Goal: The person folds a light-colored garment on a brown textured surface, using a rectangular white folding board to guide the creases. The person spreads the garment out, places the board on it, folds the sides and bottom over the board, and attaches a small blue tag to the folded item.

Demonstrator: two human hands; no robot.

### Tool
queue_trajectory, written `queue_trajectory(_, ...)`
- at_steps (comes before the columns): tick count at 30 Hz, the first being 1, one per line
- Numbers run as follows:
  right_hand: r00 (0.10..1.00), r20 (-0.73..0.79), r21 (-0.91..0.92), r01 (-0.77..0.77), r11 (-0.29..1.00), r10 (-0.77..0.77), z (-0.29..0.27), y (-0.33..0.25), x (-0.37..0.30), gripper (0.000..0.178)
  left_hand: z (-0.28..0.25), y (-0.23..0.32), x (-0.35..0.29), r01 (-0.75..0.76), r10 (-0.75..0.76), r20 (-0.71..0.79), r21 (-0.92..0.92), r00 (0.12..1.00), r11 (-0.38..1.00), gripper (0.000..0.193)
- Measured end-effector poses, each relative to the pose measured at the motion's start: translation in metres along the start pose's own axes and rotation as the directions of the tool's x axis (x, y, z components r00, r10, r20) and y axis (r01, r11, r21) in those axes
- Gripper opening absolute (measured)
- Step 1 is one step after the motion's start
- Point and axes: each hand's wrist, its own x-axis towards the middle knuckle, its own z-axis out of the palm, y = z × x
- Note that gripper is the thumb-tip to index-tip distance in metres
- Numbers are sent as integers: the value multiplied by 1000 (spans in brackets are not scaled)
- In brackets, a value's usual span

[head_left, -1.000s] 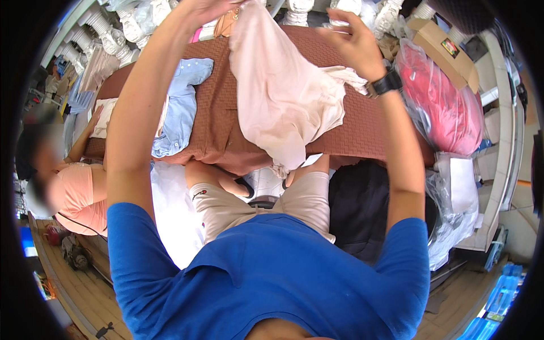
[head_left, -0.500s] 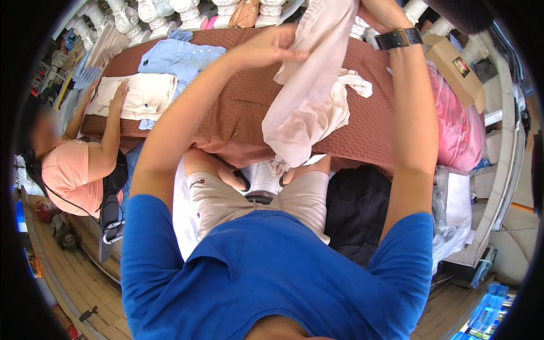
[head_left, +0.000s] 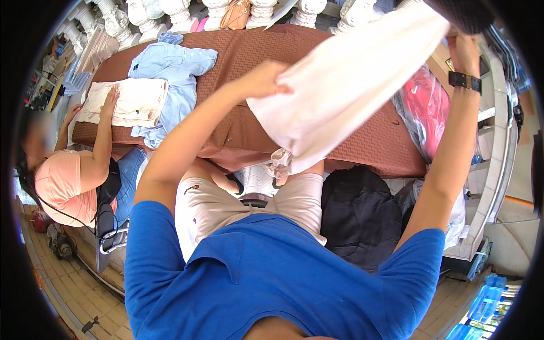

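A pale pink garment (head_left: 351,85) is stretched on a slant above the brown-covered table (head_left: 238,122). Its kind cannot be made out. At its left edge my left hand (head_left: 263,79) grips the cloth, the thumb on the near side. My right hand (head_left: 466,54), with a dark watch on the wrist, is closed at the raised far-right end; part of its grip is hidden. A crumpled end of the garment (head_left: 279,163) hangs over the table's near edge, above my lap.
Left, a co-worker (head_left: 73,181) lays both hands on a folded cream garment (head_left: 127,102), beside a light blue shirt (head_left: 170,68). A pink bundle in clear plastic (head_left: 422,105) lies at the table's right end. Black cloth (head_left: 360,215) sits by my right leg. White balusters (head_left: 181,14) line the far side.
The garment has gone from hanging bunched to spread taut. My right hand has moved right, drawing its upper end along. My left hand has moved slightly left and down, and now grips its edge.
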Motion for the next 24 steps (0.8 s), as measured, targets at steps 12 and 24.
queue_trajectory(12,943,-218,-527,-329,783,250,-118,29,-44,62,-96,-25,-28,-96,-234,-423,-626,876,774,18)
queue_trajectory(24,776,413,-568,-189,801,477,-58,-69,-71,38,-203,14,12,-296,-19,-740,-292,672,909,28)
